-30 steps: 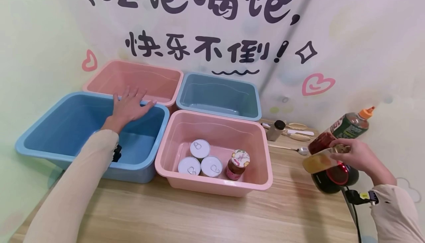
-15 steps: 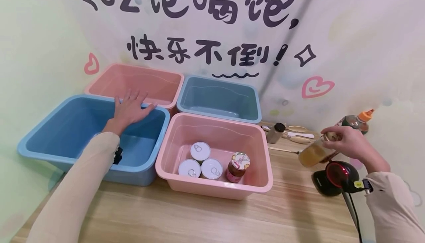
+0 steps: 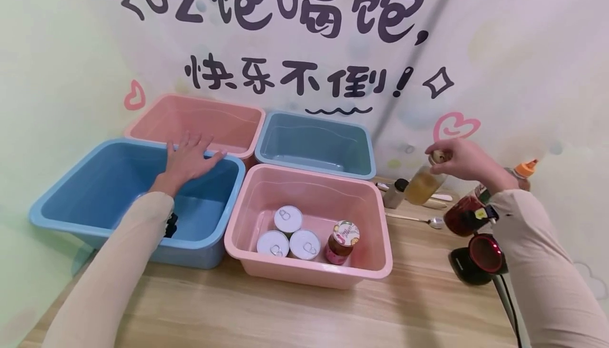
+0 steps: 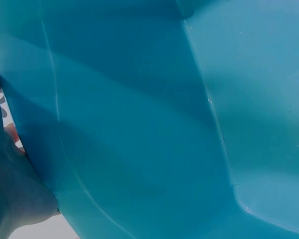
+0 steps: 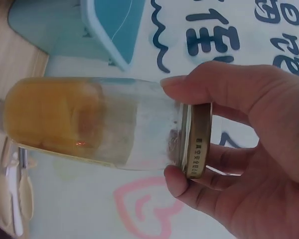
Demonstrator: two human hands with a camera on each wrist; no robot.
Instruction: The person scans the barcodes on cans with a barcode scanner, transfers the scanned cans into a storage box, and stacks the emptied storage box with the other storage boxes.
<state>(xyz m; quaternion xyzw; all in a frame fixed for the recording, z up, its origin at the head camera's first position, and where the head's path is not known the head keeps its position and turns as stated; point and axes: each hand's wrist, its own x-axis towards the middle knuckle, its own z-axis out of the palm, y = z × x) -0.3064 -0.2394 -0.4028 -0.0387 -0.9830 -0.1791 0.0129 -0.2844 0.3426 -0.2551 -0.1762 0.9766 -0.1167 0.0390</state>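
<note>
My right hand (image 3: 452,158) grips a glass jar (image 3: 422,184) by its gold lid (image 5: 197,140), fingers curled round the lid. The jar (image 5: 89,122) holds yellow-orange contents and hangs tilted in the air, above the table right of the near pink bin (image 3: 376,271). My left hand (image 3: 189,152) lies flat with spread fingers on the far rim of the near blue bin (image 3: 57,200). In the left wrist view only that bin's blue inner wall (image 4: 164,119) and part of my palm (image 4: 10,204) show.
The near pink bin holds three cans (image 3: 287,234) and a red-filled jar (image 3: 340,241). Behind stand another pink bin (image 3: 238,112) and a blue bin (image 3: 363,142). On the right are a scanner (image 3: 479,259), a red jar (image 3: 462,214), an orange-capped bottle (image 3: 525,171), a shaker (image 3: 395,192) and spoons (image 3: 428,221).
My right hand has lifted the jar from over the scanner up and to the left, toward the bins. My left hand has stayed on the blue bin's rim.
</note>
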